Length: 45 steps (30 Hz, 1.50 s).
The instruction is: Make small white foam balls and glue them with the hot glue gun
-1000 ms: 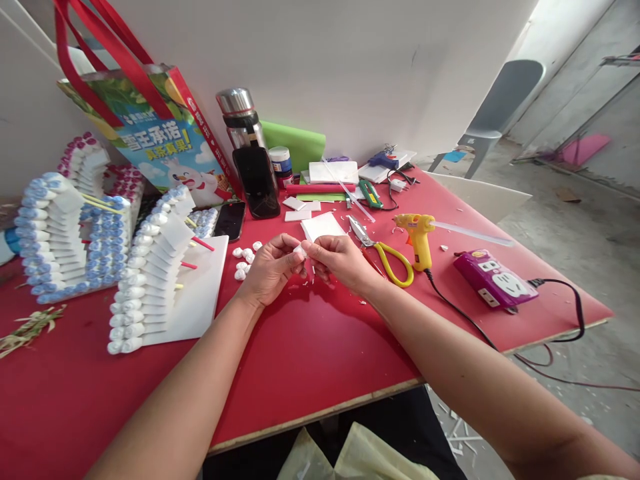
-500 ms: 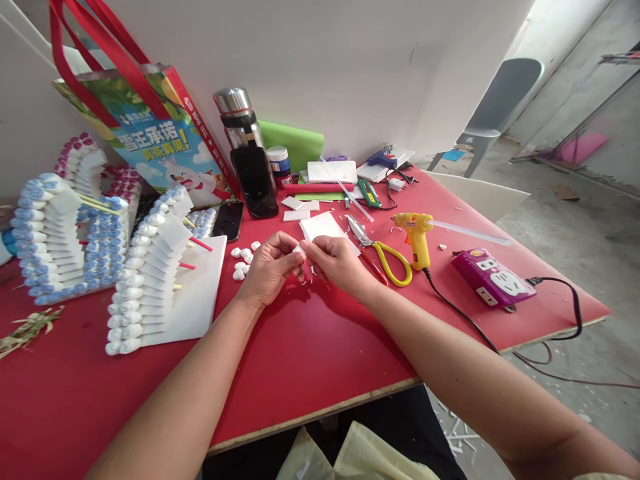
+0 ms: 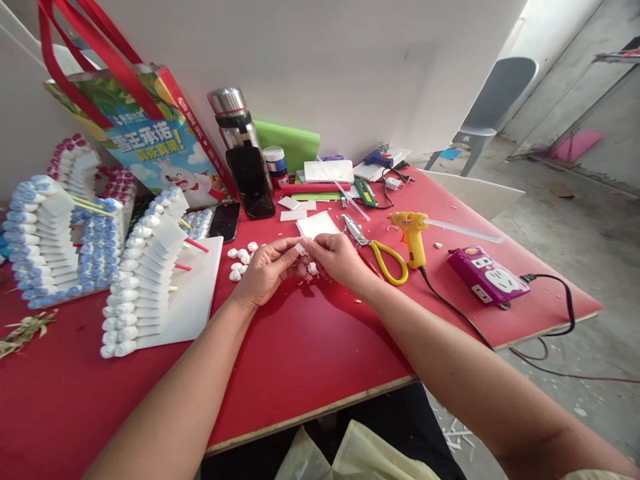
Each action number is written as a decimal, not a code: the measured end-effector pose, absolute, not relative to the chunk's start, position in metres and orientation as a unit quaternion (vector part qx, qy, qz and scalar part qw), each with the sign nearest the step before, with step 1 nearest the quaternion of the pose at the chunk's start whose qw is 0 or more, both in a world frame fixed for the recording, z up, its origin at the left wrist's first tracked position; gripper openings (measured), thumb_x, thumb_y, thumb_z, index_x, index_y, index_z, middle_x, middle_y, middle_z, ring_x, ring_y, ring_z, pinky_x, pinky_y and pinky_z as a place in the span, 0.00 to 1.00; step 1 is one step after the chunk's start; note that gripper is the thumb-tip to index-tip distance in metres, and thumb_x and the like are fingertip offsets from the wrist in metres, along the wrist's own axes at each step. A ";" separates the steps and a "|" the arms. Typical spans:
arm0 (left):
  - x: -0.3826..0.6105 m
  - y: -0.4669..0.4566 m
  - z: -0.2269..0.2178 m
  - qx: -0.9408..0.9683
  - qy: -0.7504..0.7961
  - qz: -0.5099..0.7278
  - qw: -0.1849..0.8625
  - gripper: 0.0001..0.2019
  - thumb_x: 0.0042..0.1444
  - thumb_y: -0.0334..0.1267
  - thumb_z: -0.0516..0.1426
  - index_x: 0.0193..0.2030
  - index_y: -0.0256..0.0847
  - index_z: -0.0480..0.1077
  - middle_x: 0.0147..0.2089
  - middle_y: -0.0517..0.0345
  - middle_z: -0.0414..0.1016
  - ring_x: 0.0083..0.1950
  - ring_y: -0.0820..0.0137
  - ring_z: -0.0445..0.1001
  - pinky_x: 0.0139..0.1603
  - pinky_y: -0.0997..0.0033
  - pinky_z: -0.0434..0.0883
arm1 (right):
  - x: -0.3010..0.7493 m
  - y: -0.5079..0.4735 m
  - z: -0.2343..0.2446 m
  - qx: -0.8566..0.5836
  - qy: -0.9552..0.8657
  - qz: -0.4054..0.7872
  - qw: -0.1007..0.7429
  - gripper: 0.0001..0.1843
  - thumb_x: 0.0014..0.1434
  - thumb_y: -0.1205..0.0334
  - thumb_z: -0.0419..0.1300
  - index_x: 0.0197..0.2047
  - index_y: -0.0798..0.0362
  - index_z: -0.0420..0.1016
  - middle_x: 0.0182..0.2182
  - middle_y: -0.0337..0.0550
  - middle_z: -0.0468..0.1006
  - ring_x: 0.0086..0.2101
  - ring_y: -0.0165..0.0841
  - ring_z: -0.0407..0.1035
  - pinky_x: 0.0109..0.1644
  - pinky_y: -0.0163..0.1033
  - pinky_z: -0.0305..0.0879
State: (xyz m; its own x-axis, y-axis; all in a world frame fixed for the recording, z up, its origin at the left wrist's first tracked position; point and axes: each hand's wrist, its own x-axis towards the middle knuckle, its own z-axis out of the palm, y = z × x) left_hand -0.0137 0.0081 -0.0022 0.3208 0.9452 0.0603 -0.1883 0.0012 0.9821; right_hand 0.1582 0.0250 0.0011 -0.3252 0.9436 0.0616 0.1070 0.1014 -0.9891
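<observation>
My left hand [image 3: 273,267] and my right hand [image 3: 333,259] meet over the red table [image 3: 300,353], fingertips pinched together. Between them is a small white piece [image 3: 301,248], mostly covered by the fingers; its kind I cannot make out. Another white bit [image 3: 313,268] shows just under my right fingers. Left of my left hand lie several small white rosettes [image 3: 243,255]. A white square board [image 3: 317,225] lies just beyond the hands. Close by on the left stands a white board [image 3: 200,293] carrying a curved stepped row of white rosettes [image 3: 127,293].
Right of my hands lie yellow-handled pliers [image 3: 390,260], a yellow glue gun [image 3: 414,237] and a purple power strip [image 3: 490,277] with its cord. Behind stand a flask [image 3: 233,123], a propped phone [image 3: 251,180] and a shopping bag [image 3: 165,133]. Blue-and-white rosette models [image 3: 30,233] stand left.
The view has shifted slightly. My fingers have moved a little around the white piece, and a white bit now shows below my right fingers.
</observation>
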 end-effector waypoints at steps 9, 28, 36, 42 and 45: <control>-0.014 0.008 -0.004 0.529 0.367 0.474 0.601 0.11 0.59 0.39 0.63 0.46 0.36 0.76 0.33 0.55 0.77 0.26 0.75 0.73 0.30 0.71 0.76 | 0.160 0.025 0.000 -0.421 -0.625 0.529 0.391 0.25 0.63 0.42 0.56 0.24 0.52 0.65 0.14 0.34 0.67 0.14 0.25 0.57 0.20 0.33 0.55; -0.011 0.007 -0.003 0.546 0.415 0.477 0.549 0.12 0.57 0.43 0.64 0.41 0.36 0.74 0.29 0.59 0.74 0.24 0.74 0.71 0.29 0.68 0.76 | 0.158 0.022 -0.003 -0.477 -0.734 0.301 0.379 0.23 0.67 0.51 0.51 0.22 0.52 0.59 0.18 0.34 0.63 0.22 0.26 0.54 0.28 0.34 0.49; -0.011 0.012 -0.006 0.530 0.403 0.501 0.553 0.12 0.55 0.41 0.66 0.41 0.37 0.76 0.32 0.57 0.77 0.25 0.75 0.71 0.29 0.74 0.73 | 0.155 0.018 0.001 -0.435 -0.700 0.399 0.402 0.23 0.67 0.49 0.52 0.23 0.53 0.63 0.18 0.36 0.66 0.21 0.26 0.58 0.27 0.34 0.53; -0.010 0.011 -0.003 0.500 0.383 0.533 0.564 0.15 0.53 0.41 0.67 0.45 0.39 0.77 0.34 0.57 0.77 0.27 0.75 0.72 0.33 0.72 0.75 | 0.160 0.023 0.006 -0.383 -0.544 0.560 0.494 0.24 0.59 0.42 0.62 0.25 0.52 0.63 0.16 0.32 0.62 0.18 0.25 0.57 0.23 0.33 0.56; -0.010 0.011 -0.002 0.499 0.373 0.532 0.573 0.16 0.53 0.41 0.68 0.47 0.39 0.77 0.34 0.58 0.77 0.28 0.75 0.72 0.34 0.72 0.75 | 0.161 0.025 0.009 -0.367 -0.472 0.634 0.490 0.24 0.52 0.44 0.68 0.26 0.52 0.63 0.19 0.32 0.64 0.19 0.24 0.59 0.24 0.33 0.59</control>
